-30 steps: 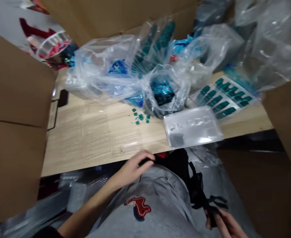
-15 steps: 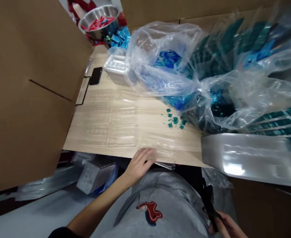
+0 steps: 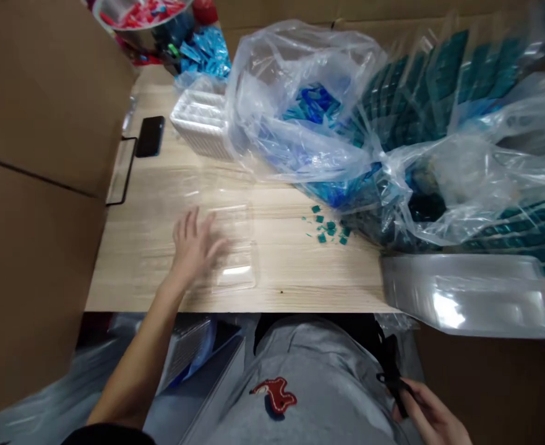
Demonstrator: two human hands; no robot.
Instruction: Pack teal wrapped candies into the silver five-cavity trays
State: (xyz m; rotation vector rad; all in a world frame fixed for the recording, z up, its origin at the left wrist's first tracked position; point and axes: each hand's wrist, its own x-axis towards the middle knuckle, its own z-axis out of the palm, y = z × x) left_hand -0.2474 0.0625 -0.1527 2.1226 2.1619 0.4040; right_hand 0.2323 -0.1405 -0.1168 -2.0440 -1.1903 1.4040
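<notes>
Clear plastic tray (image 3: 234, 247) beside left hand (image 3: 195, 247); right hand (image 3: 432, 415) holding black strap (image 3: 393, 377)

A black smartphone (image 3: 150, 136) lay on the wooden tabletop (image 3: 133, 272) beside a cardboard flap (image 3: 44, 123), near a white plastic tray (image 3: 201, 120) and a clear plastic bag (image 3: 295, 117) of blue pieces, a steel bowl (image 3: 172, 23) of red pieces beyond
</notes>
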